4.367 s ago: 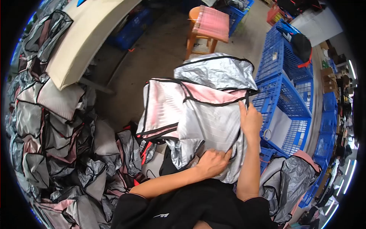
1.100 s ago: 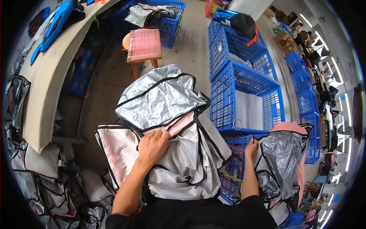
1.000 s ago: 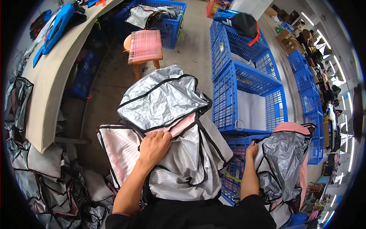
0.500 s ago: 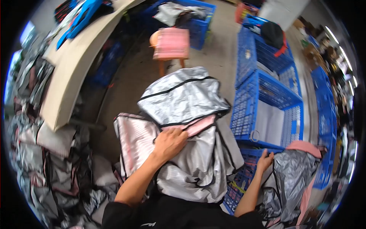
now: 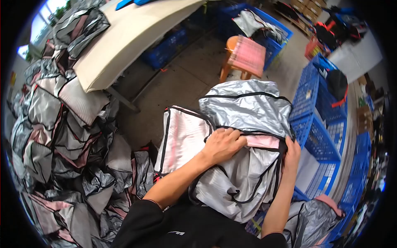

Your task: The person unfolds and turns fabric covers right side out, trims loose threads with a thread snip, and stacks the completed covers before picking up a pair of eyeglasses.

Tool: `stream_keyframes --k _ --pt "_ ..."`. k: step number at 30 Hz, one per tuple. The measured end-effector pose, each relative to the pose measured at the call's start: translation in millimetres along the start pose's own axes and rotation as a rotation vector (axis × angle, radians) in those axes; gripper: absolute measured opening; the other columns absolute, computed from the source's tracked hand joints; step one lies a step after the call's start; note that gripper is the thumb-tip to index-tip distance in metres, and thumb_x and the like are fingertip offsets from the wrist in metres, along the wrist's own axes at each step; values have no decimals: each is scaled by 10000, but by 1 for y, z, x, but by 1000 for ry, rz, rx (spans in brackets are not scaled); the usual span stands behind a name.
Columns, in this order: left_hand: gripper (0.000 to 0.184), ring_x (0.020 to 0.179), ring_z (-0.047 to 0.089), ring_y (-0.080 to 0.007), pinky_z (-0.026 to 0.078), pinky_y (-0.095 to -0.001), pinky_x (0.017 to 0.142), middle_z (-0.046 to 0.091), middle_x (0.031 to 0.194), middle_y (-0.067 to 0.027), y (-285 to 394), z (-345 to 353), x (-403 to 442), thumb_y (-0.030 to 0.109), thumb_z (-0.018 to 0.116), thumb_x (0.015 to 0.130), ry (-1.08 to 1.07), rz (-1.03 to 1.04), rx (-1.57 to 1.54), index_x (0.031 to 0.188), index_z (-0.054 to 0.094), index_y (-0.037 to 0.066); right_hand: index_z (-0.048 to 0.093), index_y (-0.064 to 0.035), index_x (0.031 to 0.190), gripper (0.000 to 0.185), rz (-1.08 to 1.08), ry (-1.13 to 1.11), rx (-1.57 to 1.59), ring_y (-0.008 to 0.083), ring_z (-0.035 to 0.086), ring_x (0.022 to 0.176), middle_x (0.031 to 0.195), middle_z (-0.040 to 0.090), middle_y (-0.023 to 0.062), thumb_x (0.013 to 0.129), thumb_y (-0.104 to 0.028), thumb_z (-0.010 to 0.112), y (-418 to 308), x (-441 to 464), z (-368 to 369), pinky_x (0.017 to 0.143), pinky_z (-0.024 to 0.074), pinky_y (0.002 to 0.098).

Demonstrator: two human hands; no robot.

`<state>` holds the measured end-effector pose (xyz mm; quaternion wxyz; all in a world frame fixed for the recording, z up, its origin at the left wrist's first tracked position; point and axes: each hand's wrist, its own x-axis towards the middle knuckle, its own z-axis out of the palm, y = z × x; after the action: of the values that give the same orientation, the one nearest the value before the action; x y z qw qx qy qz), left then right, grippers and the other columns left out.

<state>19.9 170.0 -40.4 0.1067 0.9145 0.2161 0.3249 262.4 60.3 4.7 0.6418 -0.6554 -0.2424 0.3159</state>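
Observation:
In front of my body lies a silver-lined fabric bag (image 5: 248,109) with black edging and a pink strip (image 5: 263,141). A pale pink-and-white panel (image 5: 184,134) of it spreads out on the left. My left hand (image 5: 225,144) is closed on the black-edged fold at the middle, fingers curled over the cloth. On the right edge of the same bag, my right hand (image 5: 291,153) has its fingers bent round the black trim; its thumb is hidden.
A large heap of similar bags (image 5: 70,136) rises at left beside a cream table (image 5: 124,41). Blue crates (image 5: 318,136) stand at right, with another silver bag (image 5: 314,219) nearer me. Ahead is a wooden stool (image 5: 248,56) with a pink top and a blue crate (image 5: 277,25).
My right hand has come up from beside the lower crate to the bag's right edge. The view has turned left, and my left hand stays on the fold.

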Motion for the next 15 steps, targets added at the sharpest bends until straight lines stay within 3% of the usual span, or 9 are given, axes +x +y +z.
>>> stream_keyframes --k 1,3,4,6,8,11,12,13,15 --pt "91 801 656 -206 503 -361 678 594 828 -16 -2 -18 14 233 638 880 39 10 50 886 608 147 671 3 1282 373 -95 9 75 104 649 933 1101 704 30 1009 -249 696 -5 -1 5 826 502 252" --pt "106 780 639 -190 482 -343 674 560 793 -5 -6 -57 44 229 653 835 103 88 142 835 583 150 664 24 1289 397 -58 104 63 156 655 1036 1227 689 75 1001 -245 711 -15 4 -7 960 490 298" --pt "115 769 628 -178 470 -330 668 551 788 -3 -5 -75 55 224 658 810 144 125 198 816 570 150 683 26 1263 373 -78 334 169 171 666 1022 1224 684 88 990 -226 721 -36 -6 21 954 497 295" --pt "144 741 596 -154 429 -307 643 526 775 2 5 -103 73 211 667 746 262 205 287 777 541 149 689 73 1225 385 -419 273 -13 205 681 1050 1166 704 138 1018 -251 672 -25 4 1 972 520 312" --pt "178 709 563 -162 400 -316 618 496 761 -5 23 -125 80 216 661 714 305 270 324 755 506 139 681 109 1215 445 -323 127 177 230 685 1066 1163 714 169 1049 -298 613 -39 7 -28 976 536 347" --pt "198 677 518 -158 363 -319 589 439 736 -7 51 -139 73 218 637 695 215 339 305 741 466 131 665 99 1252 447 -265 117 345 250 685 1094 1222 707 161 1033 -287 616 -35 -22 -51 999 528 367" --pt "203 673 510 -155 355 -317 584 431 731 -6 59 -135 64 224 636 699 190 347 282 741 461 130 638 93 1297 455 -196 179 428 252 677 1132 1263 694 148 1019 -265 607 -32 -39 -52 1024 517 375" --pt "208 669 502 -152 347 -314 578 422 726 -5 68 -131 55 229 634 704 160 351 254 740 456 128 674 50 1277 401 -228 62 398 217 664 1151 1261 705 99 1035 -258 589 -28 -54 -58 1062 485 361" --pt "210 669 500 -151 340 -307 571 422 721 -2 80 -111 29 240 631 719 92 339 238 739 453 130 632 49 1341 431 -150 246 380 213 640 1189 1294 680 98 1015 -231 605 1 -82 -68 1075 473 369"
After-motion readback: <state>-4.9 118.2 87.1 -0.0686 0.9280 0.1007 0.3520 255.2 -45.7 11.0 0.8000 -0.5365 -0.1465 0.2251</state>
